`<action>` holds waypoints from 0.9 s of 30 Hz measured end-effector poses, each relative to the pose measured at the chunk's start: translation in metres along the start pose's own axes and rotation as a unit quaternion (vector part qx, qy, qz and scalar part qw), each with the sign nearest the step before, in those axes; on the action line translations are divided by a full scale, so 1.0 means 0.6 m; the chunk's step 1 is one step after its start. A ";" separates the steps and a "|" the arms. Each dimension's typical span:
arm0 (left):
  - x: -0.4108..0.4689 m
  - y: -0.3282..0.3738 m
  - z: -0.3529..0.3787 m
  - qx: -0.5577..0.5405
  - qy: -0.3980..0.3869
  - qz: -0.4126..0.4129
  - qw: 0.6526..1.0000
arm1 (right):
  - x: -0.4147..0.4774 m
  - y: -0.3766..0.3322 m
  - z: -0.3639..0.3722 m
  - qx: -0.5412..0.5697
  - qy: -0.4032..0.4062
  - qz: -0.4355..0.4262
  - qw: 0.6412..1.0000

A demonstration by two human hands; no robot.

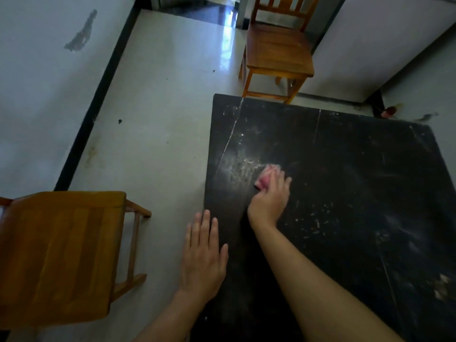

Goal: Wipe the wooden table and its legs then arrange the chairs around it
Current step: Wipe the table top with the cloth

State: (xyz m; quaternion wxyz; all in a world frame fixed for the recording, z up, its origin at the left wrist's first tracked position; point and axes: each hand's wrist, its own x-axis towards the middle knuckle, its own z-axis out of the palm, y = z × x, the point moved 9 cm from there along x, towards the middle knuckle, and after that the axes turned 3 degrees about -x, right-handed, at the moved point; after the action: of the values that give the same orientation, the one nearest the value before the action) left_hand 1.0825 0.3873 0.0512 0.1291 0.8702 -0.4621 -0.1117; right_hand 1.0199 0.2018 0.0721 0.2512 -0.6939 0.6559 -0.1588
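The dark wooden table fills the right half of the head view, its top scratched and dusted with pale marks. My right hand presses a pink cloth flat onto the tabletop near its left side, fingers straight over the cloth. My left hand lies flat with straight fingers on the table's left edge, partly over the floor. One wooden chair stands beyond the table's far edge. A second wooden chair stands to the left of the table. The table legs are hidden.
Pale tiled floor lies between the chairs and the table. A white wall with a black skirting strip runs along the left. Another white wall stands at the back right, with a small dark object on the floor beyond the table.
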 end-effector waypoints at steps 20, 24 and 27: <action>-0.016 -0.027 0.013 -0.086 -0.031 -0.029 0.995 | -0.005 -0.199 0.140 0.052 -0.155 -0.189 0.968; -0.015 -0.030 0.010 -0.076 -0.030 -0.033 0.996 | 0.031 -0.245 0.125 0.185 -0.246 -0.155 0.939; -0.014 -0.029 0.010 -0.080 -0.025 -0.022 0.996 | 0.073 -0.148 0.027 0.113 -0.054 -0.069 0.990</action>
State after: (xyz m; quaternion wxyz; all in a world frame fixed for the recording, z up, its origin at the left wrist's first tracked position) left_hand 1.0895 0.4033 0.0401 0.1843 0.8640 -0.4353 -0.1731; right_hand 1.1063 0.1618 0.1033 0.3520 -0.7120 0.5698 -0.2110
